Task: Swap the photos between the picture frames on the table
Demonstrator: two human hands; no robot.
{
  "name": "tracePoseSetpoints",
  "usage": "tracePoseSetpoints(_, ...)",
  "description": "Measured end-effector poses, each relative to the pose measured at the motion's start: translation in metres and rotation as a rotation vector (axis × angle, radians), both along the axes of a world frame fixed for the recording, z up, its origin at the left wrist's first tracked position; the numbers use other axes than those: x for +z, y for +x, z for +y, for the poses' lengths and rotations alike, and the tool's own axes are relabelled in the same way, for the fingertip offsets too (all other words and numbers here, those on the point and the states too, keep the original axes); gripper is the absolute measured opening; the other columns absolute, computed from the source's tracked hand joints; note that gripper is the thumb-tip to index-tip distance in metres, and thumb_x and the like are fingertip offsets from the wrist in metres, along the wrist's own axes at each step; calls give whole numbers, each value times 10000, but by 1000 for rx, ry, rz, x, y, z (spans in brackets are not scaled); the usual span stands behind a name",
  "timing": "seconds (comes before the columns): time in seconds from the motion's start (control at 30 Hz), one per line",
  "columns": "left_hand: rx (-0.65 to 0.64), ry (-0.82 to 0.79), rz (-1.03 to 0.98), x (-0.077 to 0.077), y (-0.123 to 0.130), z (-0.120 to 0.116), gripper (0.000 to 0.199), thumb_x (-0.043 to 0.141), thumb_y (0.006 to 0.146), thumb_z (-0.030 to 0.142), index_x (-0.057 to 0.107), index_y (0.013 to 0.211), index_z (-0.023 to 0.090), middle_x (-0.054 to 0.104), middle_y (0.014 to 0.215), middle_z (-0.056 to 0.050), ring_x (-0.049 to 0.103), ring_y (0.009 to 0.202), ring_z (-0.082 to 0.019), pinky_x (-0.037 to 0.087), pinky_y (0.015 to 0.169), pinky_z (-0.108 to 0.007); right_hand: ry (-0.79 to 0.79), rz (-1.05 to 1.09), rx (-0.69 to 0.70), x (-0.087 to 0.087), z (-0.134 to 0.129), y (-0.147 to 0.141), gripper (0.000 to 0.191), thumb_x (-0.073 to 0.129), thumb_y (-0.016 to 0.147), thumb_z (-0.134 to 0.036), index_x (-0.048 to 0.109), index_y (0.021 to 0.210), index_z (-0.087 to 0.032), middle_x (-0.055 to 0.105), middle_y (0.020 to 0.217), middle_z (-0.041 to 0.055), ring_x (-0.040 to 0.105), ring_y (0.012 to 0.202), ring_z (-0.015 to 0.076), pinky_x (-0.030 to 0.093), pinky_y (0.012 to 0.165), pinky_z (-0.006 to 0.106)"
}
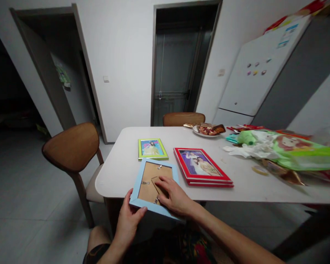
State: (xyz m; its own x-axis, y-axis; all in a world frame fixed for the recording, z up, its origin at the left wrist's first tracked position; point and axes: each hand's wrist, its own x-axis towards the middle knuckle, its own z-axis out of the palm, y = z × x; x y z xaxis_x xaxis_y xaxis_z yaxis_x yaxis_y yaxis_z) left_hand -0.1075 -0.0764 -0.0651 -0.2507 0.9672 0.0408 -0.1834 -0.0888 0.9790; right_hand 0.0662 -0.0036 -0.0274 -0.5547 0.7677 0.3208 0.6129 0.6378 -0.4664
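A light blue picture frame [175,173] lies face down at the table's near edge, its brown backing board [146,190] facing up. Small metal clips [159,167] sit along the edges of the board. My left hand [129,216] grips the frame's near left corner, thumb on top and fingers along the side. Resting on the backing board is my right hand [172,194], its thumb and fingers apart, near a thin outlined stand piece [154,180] and the near clip. The fingertips partly cover that piece.
Beyond the blue frame lies a green picture frame [153,148]. Red picture frames [202,167] are stacked to its right. Further right are a plate of food [207,132], a tape roll [260,170] and green plastic packaging [299,150]. A wooden chair [74,146] stands left.
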Motion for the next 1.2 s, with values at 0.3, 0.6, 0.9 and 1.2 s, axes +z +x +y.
tracePoseSetpoints(0.3,63,241,933,5,-22,-3,448,659,617,172,526,1044,200,505,1169,-95,440,1102,-262,339,935,-445,-119,-148,186,12,16,2,539,636,611,-314,517,1125,-207,389,1257,111,352,1159,250,296,940,370)
tracePoseSetpoints(0.6,-159,330,1097,11,-19,6,250,663,637,169,565,865,197,597,1066,-93,488,1069,-243,351,938,-446,-29,-88,174,2,9,-14,167,531,735,-276,664,821,-223,493,1189,80,396,1129,197,285,944,367)
tracePoseSetpoints(0.9,-121,295,1097,15,-13,3,298,671,602,116,560,867,197,587,1072,-86,492,1056,-238,380,916,-415,60,-138,-60,0,18,-52,247,497,750,-297,641,932,-208,571,1030,80,482,975,197,346,847,317)
tracePoseSetpoints(1.2,-127,257,1096,19,-13,3,299,664,606,108,556,871,196,584,1071,-81,491,1053,-234,392,902,-398,62,-230,-119,6,31,-61,247,424,793,-257,637,897,-186,605,914,62,499,889,169,354,789,269)
